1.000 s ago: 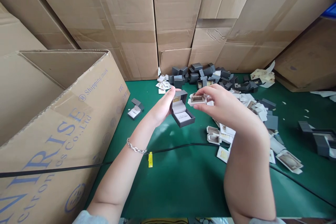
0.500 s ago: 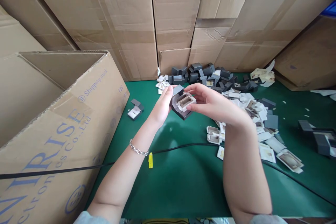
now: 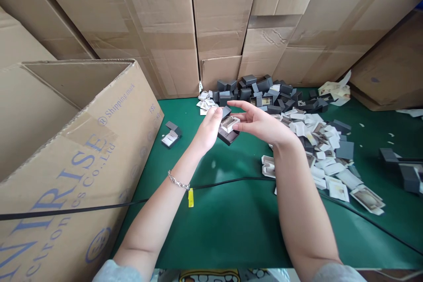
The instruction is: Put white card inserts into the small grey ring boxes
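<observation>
1. The left hand [image 3: 207,130] is grasping with its fingers the open, dark-grey, rectangular hinged box [image 3: 228,138] above the green tabletop [image 3: 211,229]; a steady hold is probably helping.
2. The off-white, rectangular, recessed insert [image 3: 228,124] is sitting at the box's opening, the thumb of the right hand [image 3: 259,124] touching it; whether its fingers are gripping, I cannot tell.
3. Light, even handling is likely sparing the insert's edges.

I see green tabletop [image 3: 218,233]. Far side: heap of dark boxes [image 3: 244,93], small white pile [image 3: 206,105] at its left end, crumpled pale paper [image 3: 335,91] at its right. Right of middle: spread of white pieces [image 3: 334,168]. Left: lone open box [image 3: 171,137]. Black cable [image 3: 231,181] runs across, yellow tag [image 3: 191,198] at it. Far right, blurred: dark pieces [image 3: 408,177], boxes I think.
</observation>
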### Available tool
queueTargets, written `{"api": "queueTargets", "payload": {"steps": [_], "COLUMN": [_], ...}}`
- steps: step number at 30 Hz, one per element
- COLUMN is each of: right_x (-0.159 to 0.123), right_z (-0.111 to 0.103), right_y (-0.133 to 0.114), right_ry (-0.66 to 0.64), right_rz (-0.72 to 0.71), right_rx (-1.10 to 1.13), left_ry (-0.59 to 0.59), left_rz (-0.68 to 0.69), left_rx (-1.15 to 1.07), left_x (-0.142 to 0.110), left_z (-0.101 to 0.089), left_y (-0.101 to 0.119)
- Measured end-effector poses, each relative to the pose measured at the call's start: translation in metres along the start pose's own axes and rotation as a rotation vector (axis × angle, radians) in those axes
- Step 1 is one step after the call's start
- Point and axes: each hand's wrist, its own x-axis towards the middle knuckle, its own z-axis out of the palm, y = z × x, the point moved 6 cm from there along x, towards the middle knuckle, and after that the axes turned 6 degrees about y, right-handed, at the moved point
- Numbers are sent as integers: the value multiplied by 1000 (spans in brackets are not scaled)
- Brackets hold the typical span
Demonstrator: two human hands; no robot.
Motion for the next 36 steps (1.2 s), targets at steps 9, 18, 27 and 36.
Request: {"api": "queueTargets", "payload": {"steps": [9,18,27,36], "right_x": [14,14,11,-2], "right_z": [-5,-9,-12,-19], "right_y": [15,18,16,-2], "right_ry": [104,138,137,200], "right_rz": [21,65,93,62], "right_rx": [-47,-146,-115,-114], "left_ry": [30,-77,-167,-355], "left_rz": [52,112,155,90], "left_rx": [47,288,364,91], "left_x": [1,-9,-14,-15], "left_z": [-5,3,6,10], "left_y": [0,17,24,23]}}
